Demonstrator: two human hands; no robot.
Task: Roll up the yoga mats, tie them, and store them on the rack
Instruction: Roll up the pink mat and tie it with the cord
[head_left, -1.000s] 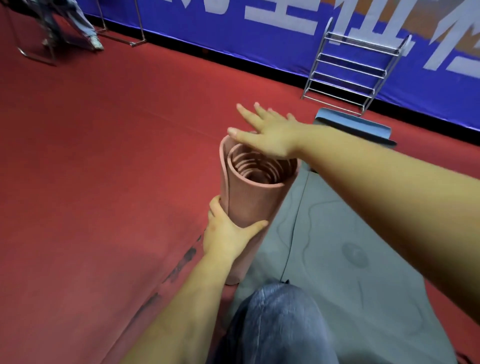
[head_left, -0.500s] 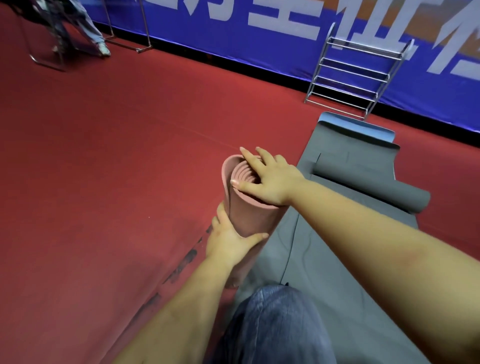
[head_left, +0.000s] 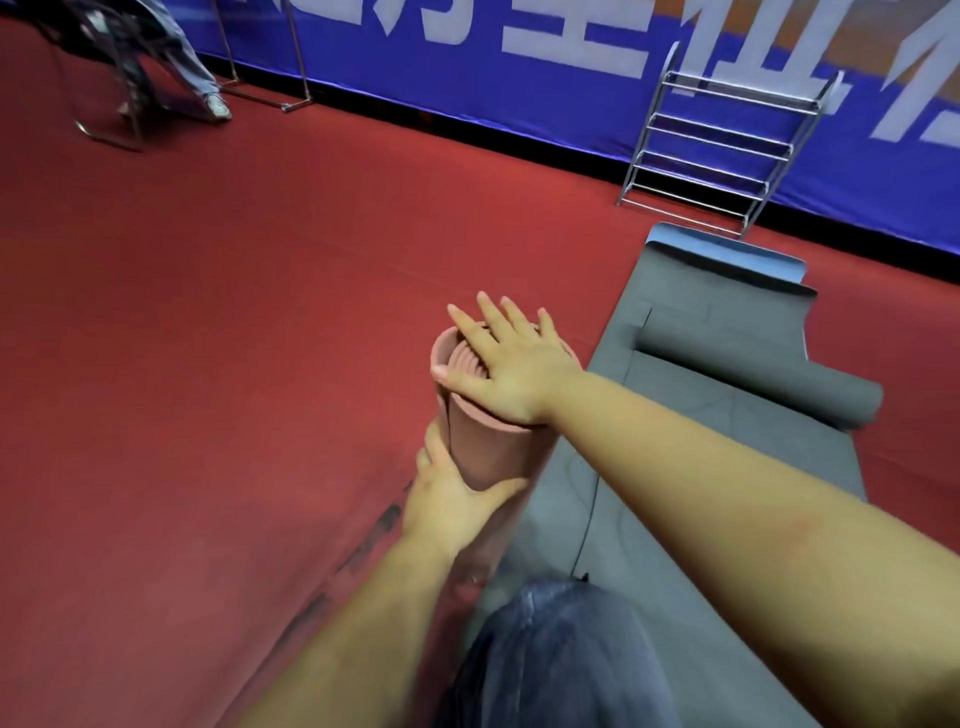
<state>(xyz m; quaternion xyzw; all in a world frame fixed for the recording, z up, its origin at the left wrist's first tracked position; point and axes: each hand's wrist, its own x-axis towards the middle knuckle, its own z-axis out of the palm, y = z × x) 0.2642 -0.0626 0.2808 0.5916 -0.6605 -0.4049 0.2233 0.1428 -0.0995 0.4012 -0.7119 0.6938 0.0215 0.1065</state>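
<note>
Head view looks down at two bare arms and a pink mat (head_left: 483, 447) that is rolled up and stands on its end on the red floor (head_left: 234, 364). The right hand (head_left: 511, 371) lies flat on the top of the roll, with its fingers straight and spread, pressing on the rings of the rolled end. The left hand (head_left: 452, 501) is lower down and wraps round the side of the roll, thumb on the near side, holding it up. A knee in blue jeans (head_left: 561, 660) is at the bottom, just by the roll.

Beside the pink mat, on the right, a grey mat (head_left: 727, 467) lies flat on the floor, and its far part is rolled into a loose tube. Past it a metal rack (head_left: 727, 150) leans by a blue wall banner (head_left: 519, 67). Far off at the top left, someone's legs (head_left: 187, 67) show near a metal frame.
</note>
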